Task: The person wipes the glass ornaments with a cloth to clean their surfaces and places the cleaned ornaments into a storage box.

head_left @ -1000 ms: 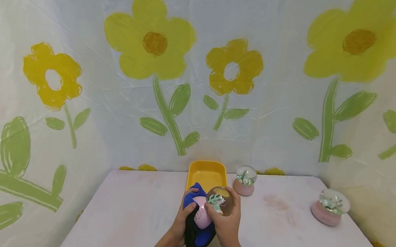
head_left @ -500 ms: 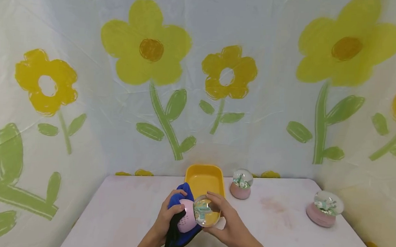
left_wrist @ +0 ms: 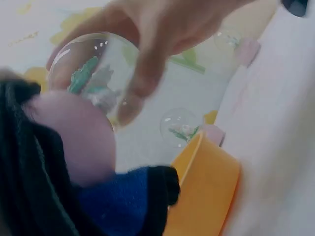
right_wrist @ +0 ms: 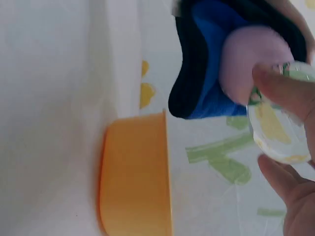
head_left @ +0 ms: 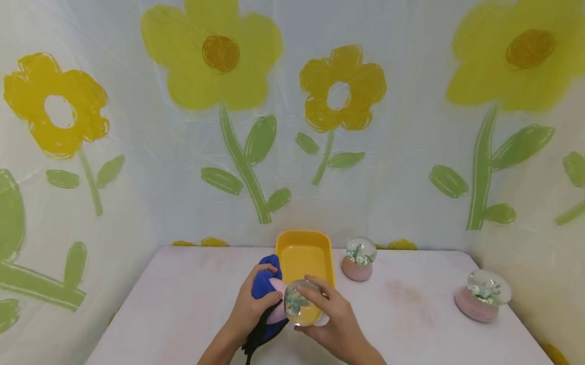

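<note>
My left hand (head_left: 248,306) holds a blue cloth (head_left: 264,283) with black edging, wrapped around the pink base (head_left: 278,311) of a snow globe. A dark cord dangles below the cloth. The globe's clear dome (head_left: 294,305), with a green and white figure inside, points right. My right hand (head_left: 335,315) grips that dome from the right side, thumb on one side and fingers on the other. In the left wrist view, the pink base (left_wrist: 81,137) sticks out of the cloth beside the dome. The right wrist view shows the base (right_wrist: 256,61) nested against blue fabric.
Behind the hands is a yellow tray (head_left: 304,233) on the pale tabletop (head_left: 169,308). One snow globe (head_left: 359,259) with a pink base stands right of the tray. Another snow globe (head_left: 483,296) sits tilted farther right. A flower-patterned sheet (head_left: 396,170) hangs behind the table.
Both hands have shifted left with the snow globe and cloth. My right hand has changed its hold, its thumb leaving the middle of the globe, and the dome has turned to the right.
</note>
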`<state>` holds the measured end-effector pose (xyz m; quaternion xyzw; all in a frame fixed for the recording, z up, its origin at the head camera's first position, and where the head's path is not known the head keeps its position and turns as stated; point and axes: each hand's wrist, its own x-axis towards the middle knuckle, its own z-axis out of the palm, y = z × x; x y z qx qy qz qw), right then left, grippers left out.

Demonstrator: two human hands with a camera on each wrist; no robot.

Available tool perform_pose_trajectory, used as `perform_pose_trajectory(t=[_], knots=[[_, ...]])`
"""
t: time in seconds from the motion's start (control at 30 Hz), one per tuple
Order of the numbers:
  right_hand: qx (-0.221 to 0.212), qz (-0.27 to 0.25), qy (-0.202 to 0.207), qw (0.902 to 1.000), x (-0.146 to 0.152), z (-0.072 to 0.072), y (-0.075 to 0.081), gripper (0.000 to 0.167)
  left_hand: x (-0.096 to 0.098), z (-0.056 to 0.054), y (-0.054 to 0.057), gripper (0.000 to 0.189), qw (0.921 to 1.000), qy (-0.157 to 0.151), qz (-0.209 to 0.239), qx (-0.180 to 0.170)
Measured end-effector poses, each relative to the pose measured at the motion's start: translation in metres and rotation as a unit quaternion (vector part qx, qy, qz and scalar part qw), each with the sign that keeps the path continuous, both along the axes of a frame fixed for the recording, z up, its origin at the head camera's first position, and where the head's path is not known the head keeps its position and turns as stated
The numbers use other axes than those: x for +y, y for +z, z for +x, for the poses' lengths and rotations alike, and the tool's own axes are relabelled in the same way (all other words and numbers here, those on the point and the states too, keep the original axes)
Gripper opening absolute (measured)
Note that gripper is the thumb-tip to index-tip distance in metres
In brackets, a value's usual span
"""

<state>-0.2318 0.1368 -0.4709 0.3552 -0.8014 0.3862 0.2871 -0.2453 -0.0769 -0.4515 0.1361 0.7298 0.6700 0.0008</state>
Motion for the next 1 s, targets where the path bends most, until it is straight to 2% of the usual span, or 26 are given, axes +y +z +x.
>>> perform_pose_trajectory(t=[0.1, 0.2, 0.27, 0.33, 0.4, 0.43, 0.5, 0.57, 0.67, 0.73, 0.8, 0.83, 0.87, 0.93, 0.97, 1.0], knots=[[-0.082, -0.052, 0.024, 0.9950, 0.012, -0.009, 0.008, 0.084, 0.005, -0.003, 0.002, 0.059, 0.9989, -0.030, -0.008, 0.034], [-0.137, -0.089, 0.030, 0.9861, 0.019, -0.011, 0.014, 0.083, 0.006, -0.004, 0.003, 0.065, 0.9960, -0.059, -0.014, 0.066], [-0.192, -0.115, 0.011, 0.9746, 0.019, -0.010, 0.017, 0.082, 0.005, -0.004, 0.004, 0.066, 0.9938, -0.073, -0.015, 0.082], [-0.251, -0.140, -0.012, 0.9578, 0.014, -0.008, 0.018, 0.080, 0.003, -0.005, 0.004, 0.067, 0.9921, -0.079, -0.019, 0.095], [-0.298, -0.157, -0.039, 0.9407, 0.008, -0.005, 0.017, 0.079, -0.001, -0.006, 0.002, 0.067, 0.9918, -0.081, -0.018, 0.097], [-0.310, -0.158, -0.046, 0.9364, 0.005, -0.004, 0.016, 0.079, -0.003, -0.006, 0.000, 0.066, 0.9924, -0.079, -0.014, 0.094], [-0.309, -0.160, -0.053, 0.9360, -0.001, 0.000, 0.014, 0.080, -0.006, -0.008, -0.004, 0.065, 0.9941, -0.076, -0.003, 0.076], [-0.281, -0.150, -0.056, 0.9463, -0.006, 0.006, 0.014, 0.082, -0.009, -0.007, -0.007, 0.062, 0.9952, -0.082, 0.022, 0.047], [-0.208, -0.092, -0.061, 0.9720, -0.007, 0.013, 0.011, 0.081, -0.010, -0.009, -0.012, 0.058, 0.9942, -0.094, 0.052, 0.003], [-0.132, -0.024, -0.061, 0.9891, -0.004, 0.014, 0.008, 0.080, -0.011, -0.010, -0.013, 0.056, 0.9927, -0.103, 0.060, -0.020], [-0.020, 0.049, -0.046, 0.9976, 0.001, 0.012, 0.006, 0.072, -0.012, -0.011, -0.013, 0.053, 0.9924, -0.110, 0.047, -0.030], [0.047, 0.076, -0.032, 0.9955, 0.004, 0.010, 0.005, 0.066, -0.012, -0.012, -0.012, 0.052, 0.9920, -0.115, 0.038, -0.034], [0.113, 0.101, -0.021, 0.9882, 0.006, 0.007, 0.005, 0.060, -0.013, -0.012, -0.011, 0.051, 0.9915, -0.121, 0.032, -0.037], [0.217, 0.127, 0.007, 0.9679, 0.011, -0.002, 0.006, 0.050, -0.013, -0.013, -0.006, 0.049, 0.9916, -0.124, 0.017, -0.034], [0.236, 0.128, 0.020, 0.9630, 0.013, -0.008, 0.008, 0.048, -0.013, -0.014, -0.002, 0.049, 0.9919, -0.123, 0.012, -0.031], [0.237, 0.120, 0.037, 0.9633, 0.014, -0.014, 0.009, 0.048, -0.012, -0.014, 0.000, 0.049, 0.9924, -0.119, 0.007, -0.029]])
